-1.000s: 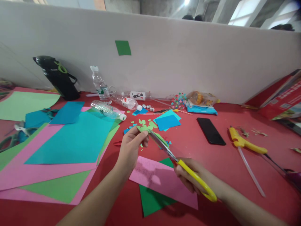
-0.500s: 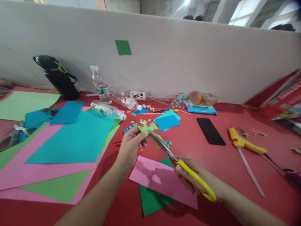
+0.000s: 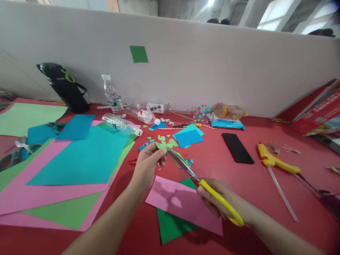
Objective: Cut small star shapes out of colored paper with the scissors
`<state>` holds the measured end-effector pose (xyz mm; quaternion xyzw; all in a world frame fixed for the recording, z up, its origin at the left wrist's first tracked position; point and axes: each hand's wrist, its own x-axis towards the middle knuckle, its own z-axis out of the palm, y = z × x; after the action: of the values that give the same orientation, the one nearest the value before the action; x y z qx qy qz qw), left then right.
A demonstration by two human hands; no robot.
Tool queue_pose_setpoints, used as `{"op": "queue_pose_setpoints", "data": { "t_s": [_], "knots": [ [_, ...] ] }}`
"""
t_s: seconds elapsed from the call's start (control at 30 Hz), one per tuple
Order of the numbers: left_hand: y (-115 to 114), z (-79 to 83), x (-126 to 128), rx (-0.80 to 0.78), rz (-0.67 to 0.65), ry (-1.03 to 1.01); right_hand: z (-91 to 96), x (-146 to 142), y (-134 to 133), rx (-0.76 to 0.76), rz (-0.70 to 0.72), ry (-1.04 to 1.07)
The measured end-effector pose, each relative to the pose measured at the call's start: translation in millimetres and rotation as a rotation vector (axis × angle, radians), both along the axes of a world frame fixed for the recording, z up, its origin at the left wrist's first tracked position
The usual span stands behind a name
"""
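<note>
My right hand (image 3: 216,198) grips a pair of scissors (image 3: 187,168) with yellow handles, the blades pointing up and to the left. Their tips reach the fingertips of my left hand (image 3: 150,161). Thumb and forefinger there pinch a small piece of light green paper (image 3: 160,145), mostly covered by the fingers and hard to separate from the scraps behind. Light green paper scraps (image 3: 172,142) lie on the table just beyond. Beneath both hands, a pink paper sheet (image 3: 183,207) with faint markings rests on a dark green sheet (image 3: 172,228).
Large coloured sheets (image 3: 87,159) spread over the left side, with more scissors (image 3: 25,145) on them. Plastic bottles (image 3: 114,122) and a black flask (image 3: 66,88) stand or lie along the partition. At right are a phone (image 3: 237,148) and a yellow glue gun (image 3: 278,163).
Almost nothing differs. Both hands and the scissors hold the same position, and the whole view has shifted very slightly.
</note>
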<state>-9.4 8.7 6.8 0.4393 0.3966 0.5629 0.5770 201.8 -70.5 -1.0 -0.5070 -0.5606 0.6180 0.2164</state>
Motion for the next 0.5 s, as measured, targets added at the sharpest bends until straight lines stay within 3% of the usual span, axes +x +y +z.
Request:
{"op": "queue_pose_setpoints", "data": {
  "t_s": [0.5],
  "knots": [
    [-0.9,-0.6,1.5,-0.004,0.016,0.007,0.5,1.6,0.9,0.021,0.021,-0.021]
  ]
}}
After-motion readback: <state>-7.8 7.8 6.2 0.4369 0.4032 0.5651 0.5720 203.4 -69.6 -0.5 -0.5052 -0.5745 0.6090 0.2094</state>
